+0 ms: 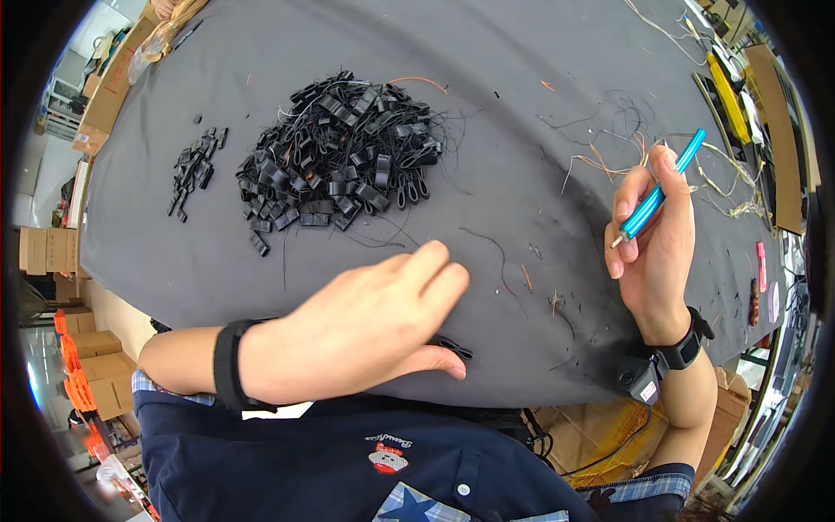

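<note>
My right hand [658, 235] is raised over the right side of the grey cloth and closed around a slim blue pen-like tool [648, 211]. The tool tilts down to the left, with a narrow metal-coloured tip. Low over the near part of the cloth is my left hand [365, 317], its thumb apart from its bent fingers and nothing visible between them. A small black loop [454, 348] lies beside that thumb, partly hidden. Beyond the left hand is a heap of black looped strips [339, 157] with loose threads sticking out.
Small black pieces [193, 170] form a group left of the heap. Loose dark threads [500, 261] and thin pale cords [726, 178] lie on the grey cloth [522, 61]. A pink marker [762, 265] and a yellow tool [729, 100] are along the right edge.
</note>
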Tool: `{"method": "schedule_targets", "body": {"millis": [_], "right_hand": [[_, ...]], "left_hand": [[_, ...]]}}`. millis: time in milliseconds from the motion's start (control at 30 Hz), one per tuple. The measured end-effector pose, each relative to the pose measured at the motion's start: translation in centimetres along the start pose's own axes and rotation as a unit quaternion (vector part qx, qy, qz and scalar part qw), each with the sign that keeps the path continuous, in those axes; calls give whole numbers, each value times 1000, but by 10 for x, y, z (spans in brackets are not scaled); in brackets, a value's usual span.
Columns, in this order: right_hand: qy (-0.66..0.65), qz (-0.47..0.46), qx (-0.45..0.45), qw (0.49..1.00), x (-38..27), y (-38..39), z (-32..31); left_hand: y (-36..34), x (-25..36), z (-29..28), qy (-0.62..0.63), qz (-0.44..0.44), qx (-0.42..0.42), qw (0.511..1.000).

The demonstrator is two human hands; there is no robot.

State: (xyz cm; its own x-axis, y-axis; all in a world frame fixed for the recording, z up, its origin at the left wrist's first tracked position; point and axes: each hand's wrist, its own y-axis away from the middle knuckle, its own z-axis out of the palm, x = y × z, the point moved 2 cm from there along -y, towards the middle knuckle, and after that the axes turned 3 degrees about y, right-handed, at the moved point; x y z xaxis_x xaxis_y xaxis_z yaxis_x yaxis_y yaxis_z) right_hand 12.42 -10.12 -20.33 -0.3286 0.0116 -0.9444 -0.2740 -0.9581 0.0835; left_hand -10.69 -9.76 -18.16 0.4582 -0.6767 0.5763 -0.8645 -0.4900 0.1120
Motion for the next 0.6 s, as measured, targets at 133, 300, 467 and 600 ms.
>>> {"method": "schedule_targets", "body": {"millis": [133,300,467,600], "right_hand": [[-3,4,2,1000,0,2,-1],[-16,4,-10,1000,1,0,3],[-8,6,6,1000,4,-1,1],[-7,23,11,1000,0,1,2]], "left_hand": [[-6,1,8,35,57,-20,998],[0,-7,-4,150,-25,-85,985],[38,-31,-57,28,-126,140,982],[88,-57,-100,-136,-288,261,911]]}}
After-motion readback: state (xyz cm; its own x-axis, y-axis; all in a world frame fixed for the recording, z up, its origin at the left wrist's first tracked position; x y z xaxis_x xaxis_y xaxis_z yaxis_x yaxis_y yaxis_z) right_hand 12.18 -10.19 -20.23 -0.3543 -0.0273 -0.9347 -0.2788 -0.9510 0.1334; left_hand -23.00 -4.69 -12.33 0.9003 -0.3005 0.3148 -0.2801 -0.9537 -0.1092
